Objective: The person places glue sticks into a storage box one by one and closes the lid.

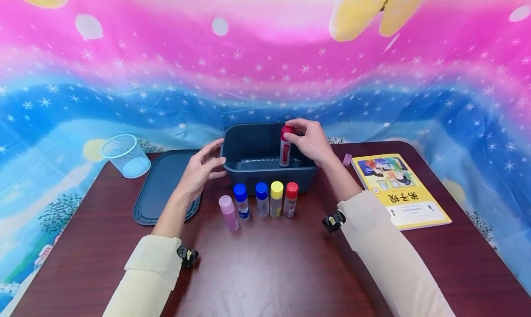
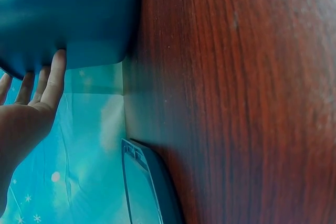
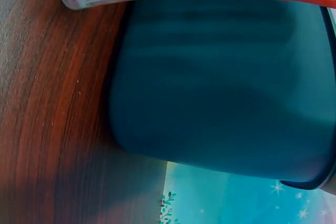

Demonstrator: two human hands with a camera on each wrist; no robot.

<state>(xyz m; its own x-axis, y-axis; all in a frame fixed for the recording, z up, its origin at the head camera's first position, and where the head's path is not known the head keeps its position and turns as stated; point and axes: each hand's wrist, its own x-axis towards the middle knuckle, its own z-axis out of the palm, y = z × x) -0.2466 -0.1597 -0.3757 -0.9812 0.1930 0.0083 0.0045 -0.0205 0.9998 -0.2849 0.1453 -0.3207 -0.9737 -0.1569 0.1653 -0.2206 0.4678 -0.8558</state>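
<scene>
Pinching a red-capped bottle (image 1: 285, 147) inside the bin (image 1: 253, 169), right hand (image 1: 310, 141), left hand (image 1: 202, 167) flat-fingered against bin's left rim.

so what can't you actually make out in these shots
- Small print on the labels of the five plastic bottles standing in front of the dark blue plastic bin: too small, head view.
- The right hand's grip on the red-capped bottle: outside the right wrist view.
- The left hand's thumb: cut off by the left wrist view's edge.
</scene>
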